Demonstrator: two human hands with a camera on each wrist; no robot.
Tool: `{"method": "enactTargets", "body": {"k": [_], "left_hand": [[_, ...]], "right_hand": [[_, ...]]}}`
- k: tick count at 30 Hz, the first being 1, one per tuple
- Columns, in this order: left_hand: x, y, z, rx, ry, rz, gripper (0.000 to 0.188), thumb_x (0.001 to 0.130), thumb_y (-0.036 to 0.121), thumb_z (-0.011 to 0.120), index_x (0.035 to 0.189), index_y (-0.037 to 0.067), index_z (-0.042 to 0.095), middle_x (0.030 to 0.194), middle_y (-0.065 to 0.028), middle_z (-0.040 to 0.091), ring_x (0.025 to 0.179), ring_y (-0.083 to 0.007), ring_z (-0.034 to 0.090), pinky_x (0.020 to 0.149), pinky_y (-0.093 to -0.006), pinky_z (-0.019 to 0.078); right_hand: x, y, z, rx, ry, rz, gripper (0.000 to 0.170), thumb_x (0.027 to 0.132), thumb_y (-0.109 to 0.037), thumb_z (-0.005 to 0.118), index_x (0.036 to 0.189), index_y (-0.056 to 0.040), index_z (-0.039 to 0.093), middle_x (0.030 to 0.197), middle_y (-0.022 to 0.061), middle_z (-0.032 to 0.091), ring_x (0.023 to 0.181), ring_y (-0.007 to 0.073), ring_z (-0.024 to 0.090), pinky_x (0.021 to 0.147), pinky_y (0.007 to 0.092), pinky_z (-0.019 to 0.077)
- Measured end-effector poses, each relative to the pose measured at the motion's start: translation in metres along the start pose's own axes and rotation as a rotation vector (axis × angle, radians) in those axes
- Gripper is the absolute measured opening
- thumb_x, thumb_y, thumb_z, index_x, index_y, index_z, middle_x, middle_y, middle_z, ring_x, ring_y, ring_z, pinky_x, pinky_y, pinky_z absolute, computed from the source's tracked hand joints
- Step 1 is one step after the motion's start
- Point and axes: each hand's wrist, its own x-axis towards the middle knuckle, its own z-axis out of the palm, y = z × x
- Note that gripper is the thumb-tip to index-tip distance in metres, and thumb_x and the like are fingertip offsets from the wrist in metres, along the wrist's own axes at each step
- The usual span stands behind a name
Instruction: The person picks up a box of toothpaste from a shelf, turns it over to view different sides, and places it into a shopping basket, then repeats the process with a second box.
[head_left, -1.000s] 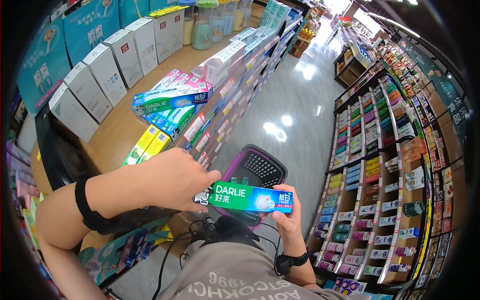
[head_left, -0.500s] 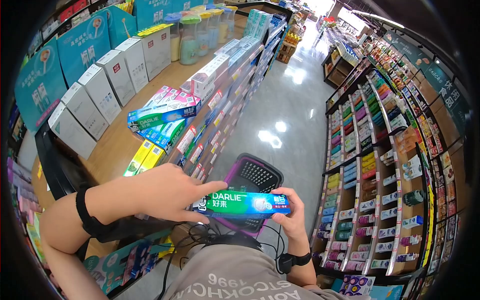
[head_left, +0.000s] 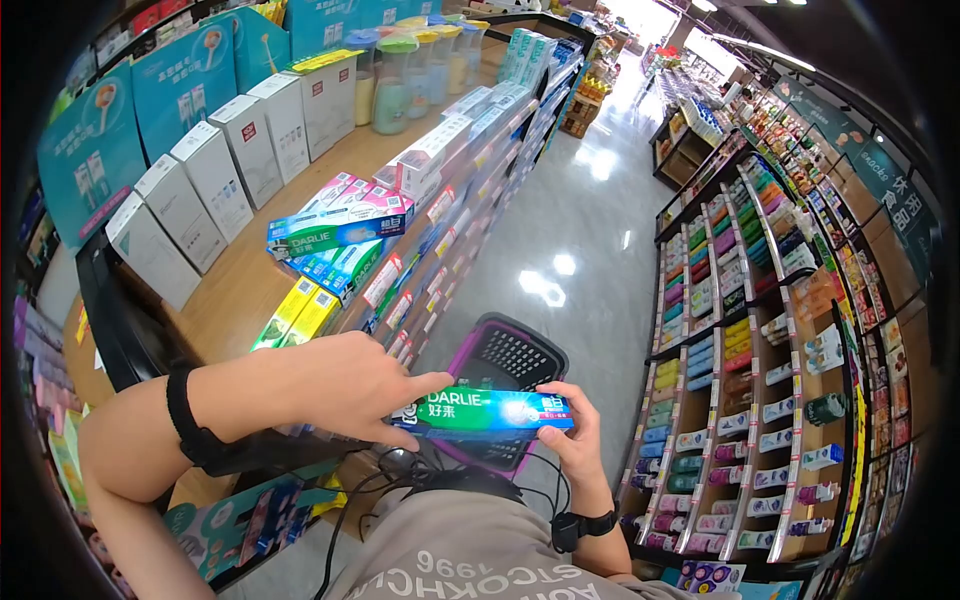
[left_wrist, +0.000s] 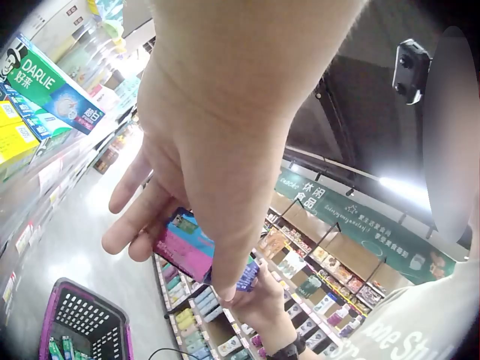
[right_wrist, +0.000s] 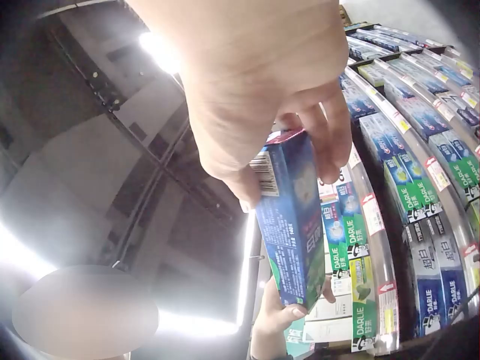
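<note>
A green and blue DARLIE toothpaste box lies level in front of the person's body, its printed front up. The left hand pinches its left end, index finger along the top edge and thumb at the lower edge. At the other end, the right hand grips the box between thumb and fingers. In the right wrist view, a side of the box with small print and a barcode shows. Below the box on the floor stands a black basket with a purple rim, some green packs inside.
Left, a wooden shelf top bears more toothpaste boxes, white cartons and lidded plastic jugs. Tiered toothpaste racks drop from its edge. Across the shiny aisle floor stand shelves of bottles. Cables hang at the waist.
The left index finger has stretched out along the box's top edge. The box has tipped a little, showing its lower side, and moved slightly left and down in the view.
</note>
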Motion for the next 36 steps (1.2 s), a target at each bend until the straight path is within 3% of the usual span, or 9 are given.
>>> {"method": "enactTargets", "body": {"k": [13, 16, 19, 20, 23, 28, 31, 35, 36], "left_hand": [[0.002, 0.000, 0.001, -0.065, -0.024, -0.013, 0.077, 0.097, 0.059, 0.067, 0.152, 0.008, 0.046, 0.079, -0.0180, 0.073, 0.071, -0.0417, 0.071, 0.066, -0.0489, 0.0567], [0.002, 0.004, -0.007, -0.145, 0.035, -0.094, 0.072, 0.095, 0.058, 0.070, 0.146, 0.009, 0.054, 0.078, -0.0157, 0.073, 0.070, -0.0392, 0.072, 0.066, -0.0471, 0.0565], [0.004, 0.000, -0.010, -0.354, 0.241, -0.160, 0.064, 0.093, 0.054, 0.075, 0.137, 0.010, 0.062, 0.075, -0.0127, 0.072, 0.068, -0.0334, 0.072, 0.065, -0.0430, 0.0558], [0.004, 0.001, -0.014, -0.446, 0.287, -0.205, 0.059, 0.091, 0.051, 0.080, 0.131, 0.010, 0.066, 0.073, -0.0102, 0.071, 0.065, -0.0279, 0.071, 0.064, -0.0392, 0.0540], [0.003, -0.005, -0.014, -0.543, 0.293, -0.221, 0.061, 0.090, 0.051, 0.081, 0.133, 0.010, 0.065, 0.072, -0.0096, 0.071, 0.064, -0.0259, 0.071, 0.063, -0.0379, 0.0530], [0.002, 0.000, -0.015, -0.519, 0.201, -0.266, 0.070, 0.085, 0.056, 0.084, 0.134, 0.010, 0.064, 0.077, -0.0115, 0.073, 0.072, -0.0276, 0.073, 0.066, -0.0395, 0.0540], [0.001, -0.004, -0.010, -0.448, 0.180, -0.241, 0.068, 0.085, 0.054, 0.085, 0.134, 0.011, 0.065, 0.078, -0.0111, 0.074, 0.073, -0.0295, 0.075, 0.068, -0.0407, 0.0554], [0.001, -0.005, -0.008, -0.390, 0.180, -0.268, 0.062, 0.086, 0.049, 0.085, 0.132, 0.013, 0.066, 0.079, -0.0110, 0.075, 0.075, -0.0310, 0.075, 0.070, -0.0418, 0.0568], [0.001, -0.006, -0.008, -0.385, 0.178, -0.274, 0.061, 0.086, 0.049, 0.084, 0.132, 0.013, 0.066, 0.079, -0.0109, 0.075, 0.075, -0.0310, 0.075, 0.071, -0.0420, 0.0569]], "right_hand": [[-0.005, 0.002, -0.002, -0.033, 0.003, -0.003, 0.071, 0.086, -0.040, 0.089, 0.137, 0.0013, 0.060, 0.122, 0.0106, 0.068, 0.106, 0.0169, 0.067, 0.094, 0.0300, 0.0522], [0.000, 0.009, -0.002, -0.061, 0.037, -0.079, 0.083, 0.087, -0.042, 0.088, 0.148, -0.0003, 0.050, 0.127, 0.0140, 0.066, 0.109, 0.0217, 0.069, 0.091, 0.0339, 0.0573], [0.001, -0.008, 0.012, 0.217, 0.026, -0.087, 0.095, 0.085, -0.038, 0.089, 0.157, -0.0035, 0.037, 0.129, 0.0164, 0.064, 0.109, 0.0267, 0.071, 0.083, 0.0386, 0.0633], [0.001, -0.009, 0.014, 0.203, 0.020, -0.099, 0.099, 0.084, -0.030, 0.091, 0.159, -0.0056, 0.032, 0.126, 0.0154, 0.065, 0.105, 0.0277, 0.073, 0.075, 0.0396, 0.0660], [0.000, -0.006, 0.009, 0.140, 0.019, 0.005, 0.095, 0.084, -0.024, 0.091, 0.157, -0.0051, 0.034, 0.128, 0.0151, 0.065, 0.100, 0.0267, 0.075, 0.075, 0.0377, 0.0654], [-0.002, 0.008, 0.005, 0.102, 0.073, -0.042, 0.072, 0.084, -0.024, 0.092, 0.139, -0.0003, 0.052, 0.113, 0.0153, 0.074, 0.082, 0.0226, 0.075, 0.071, 0.0332, 0.0632], [-0.006, 0.001, 0.005, 0.129, 0.050, 0.049, 0.067, 0.077, 0.010, 0.082, 0.138, -0.0013, 0.057, 0.120, 0.0111, 0.068, 0.106, 0.0190, 0.071, 0.090, 0.0336, 0.0626], [-0.007, 0.007, 0.003, 0.059, 0.062, 0.055, 0.068, 0.075, 0.005, 0.086, 0.137, -0.0015, 0.060, 0.124, 0.0086, 0.067, 0.111, 0.0157, 0.067, 0.095, 0.0315, 0.0563], [-0.006, 0.009, 0.002, 0.038, 0.059, 0.020, 0.067, 0.077, -0.005, 0.089, 0.137, -0.0011, 0.058, 0.120, 0.0102, 0.069, 0.101, 0.0175, 0.069, 0.087, 0.0316, 0.0584]]}}
